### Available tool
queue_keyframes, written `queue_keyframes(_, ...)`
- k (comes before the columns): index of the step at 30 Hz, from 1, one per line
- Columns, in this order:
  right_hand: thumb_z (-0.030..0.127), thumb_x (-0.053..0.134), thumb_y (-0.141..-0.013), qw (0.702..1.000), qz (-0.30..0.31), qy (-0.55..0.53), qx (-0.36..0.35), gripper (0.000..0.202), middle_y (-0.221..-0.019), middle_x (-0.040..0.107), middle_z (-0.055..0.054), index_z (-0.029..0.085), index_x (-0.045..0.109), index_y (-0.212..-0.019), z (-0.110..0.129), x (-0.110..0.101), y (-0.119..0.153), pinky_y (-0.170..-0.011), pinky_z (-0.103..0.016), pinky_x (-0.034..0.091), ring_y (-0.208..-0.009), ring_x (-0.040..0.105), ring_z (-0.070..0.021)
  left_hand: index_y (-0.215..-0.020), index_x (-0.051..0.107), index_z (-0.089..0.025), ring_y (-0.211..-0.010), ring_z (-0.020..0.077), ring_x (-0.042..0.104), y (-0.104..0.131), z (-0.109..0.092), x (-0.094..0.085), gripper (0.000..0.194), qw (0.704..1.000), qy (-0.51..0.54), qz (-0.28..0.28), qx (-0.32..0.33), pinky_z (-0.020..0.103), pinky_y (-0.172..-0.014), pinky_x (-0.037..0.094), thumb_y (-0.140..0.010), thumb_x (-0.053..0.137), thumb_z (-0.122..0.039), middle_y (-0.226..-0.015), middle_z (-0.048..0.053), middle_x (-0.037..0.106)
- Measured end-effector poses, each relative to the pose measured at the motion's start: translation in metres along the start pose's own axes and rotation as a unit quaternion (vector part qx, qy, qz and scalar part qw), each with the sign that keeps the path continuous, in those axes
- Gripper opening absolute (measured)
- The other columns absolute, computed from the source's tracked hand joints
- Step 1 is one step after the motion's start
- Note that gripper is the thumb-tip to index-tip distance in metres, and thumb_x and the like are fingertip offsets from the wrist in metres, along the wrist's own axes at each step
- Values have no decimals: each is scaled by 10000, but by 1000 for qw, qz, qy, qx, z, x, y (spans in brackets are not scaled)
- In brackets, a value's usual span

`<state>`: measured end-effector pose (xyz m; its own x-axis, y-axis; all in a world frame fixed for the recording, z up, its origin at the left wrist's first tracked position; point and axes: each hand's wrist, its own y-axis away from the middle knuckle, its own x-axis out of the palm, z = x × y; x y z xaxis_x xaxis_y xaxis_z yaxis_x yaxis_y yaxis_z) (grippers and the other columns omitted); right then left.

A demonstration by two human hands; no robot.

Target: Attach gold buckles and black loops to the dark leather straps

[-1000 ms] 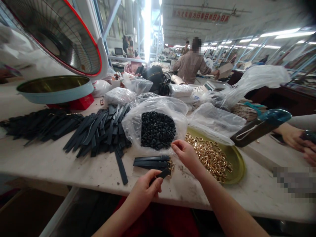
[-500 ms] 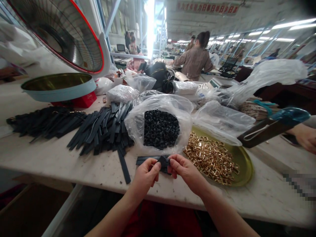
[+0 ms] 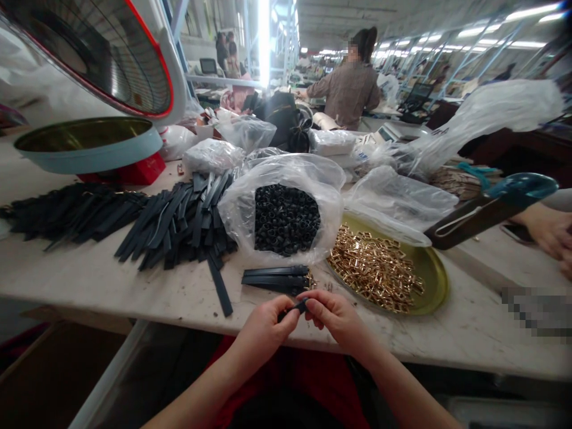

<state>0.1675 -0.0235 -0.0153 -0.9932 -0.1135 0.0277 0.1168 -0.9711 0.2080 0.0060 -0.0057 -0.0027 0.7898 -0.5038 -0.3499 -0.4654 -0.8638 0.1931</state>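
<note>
Both hands meet near the table's front edge. My left hand is closed on a dark strap. The fingers of my right hand pinch the same strap at its other end; much of it is hidden by the fingers. Just behind them lie several dark straps with gold buckles at their right end. Beyond is a clear plastic bag full of small black loops. To the right, gold buckles are heaped on a round yellowish tray.
Piles of dark strips cover the left of the table. A scale with a round pan stands behind them. A dark tool with a blue end leans over the tray's right side. Another person's hands are at far right.
My hands have come down and nearer to me with the strap, uncovering the straps and buckles lying behind. The strap between my fingers has turned. The view has tilted slightly downward.
</note>
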Motion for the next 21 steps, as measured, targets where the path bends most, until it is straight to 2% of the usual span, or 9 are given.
queue_keyframes(3, 447, 585, -753, 1000, 12, 17, -19, 314, -561, 559, 22, 163, 674, -852, -8, 1, 6, -465, -208, 368, -481, 462, -81, -687, 588, -175, -611, 121, 485, 2, -3, 2, 224, 1000, -17, 6, 13, 210, -590, 351, -815, 438, -283, -624, -29, 547)
queue_keyframes(6, 453, 614, -725, 999, -40, -9, -6, 312, -558, 559, 26, 160, 656, -824, -10, 3, 9, -453, -206, 359, -466, 455, -80, -905, 573, -177, -668, 130, 517, 7, -3, 4, 179, 999, 24, 12, 18, 217, -619, 381, -818, 433, -245, -727, -13, 587)
queue_keyframes(9, 469, 633, -701, 997, -66, -36, 8, 319, -547, 562, 31, 160, 620, -778, -9, 8, 13, -443, -205, 346, -444, 446, -76, -1084, 458, -175, -684, 127, 533, 12, 0, 6, 277, 997, 65, 21, 22, 226, -635, 405, -811, 409, -171, -764, -9, 594)
queue_keyframes(13, 460, 631, -717, 998, -45, -43, 1, 302, -598, 599, 15, 166, 614, -784, -11, 16, 20, -494, -214, 360, -509, 492, -94, -1046, 435, -169, -728, 136, 563, 16, 2, 6, 239, 997, 71, 0, 8, 247, -684, 417, -808, 413, -159, -771, 3, 617)
queue_keyframes(15, 507, 568, -755, 998, -29, -50, -5, 360, -643, 610, -6, 159, 642, -814, -12, 15, 24, -522, -226, 371, -551, 505, -106, -1034, 435, -170, -704, 137, 565, 16, 0, 5, 224, 998, 64, -1, -3, 246, -663, 414, -811, 418, -178, -746, -5, 616)
queue_keyframes(18, 572, 460, -796, 994, -35, -101, 32, 469, -618, 590, -11, 151, 664, -818, -12, 13, 29, -540, -233, 381, -552, 494, -106, -1011, 452, -172, -626, 135, 544, 18, -3, 3, 214, 999, 28, -4, -29, 241, -602, 397, -806, 454, -233, -666, -31, 584)
queue_keyframes(21, 483, 602, -746, 982, -38, -164, 82, 321, -588, 553, 33, 171, 632, -815, -12, 14, 32, -499, -195, 339, -501, 441, -72, -935, 475, -180, -574, 133, 528, 20, -1, 4, 194, 998, -6, -16, -55, 234, -550, 381, -786, 506, -301, -614, -49, 543)
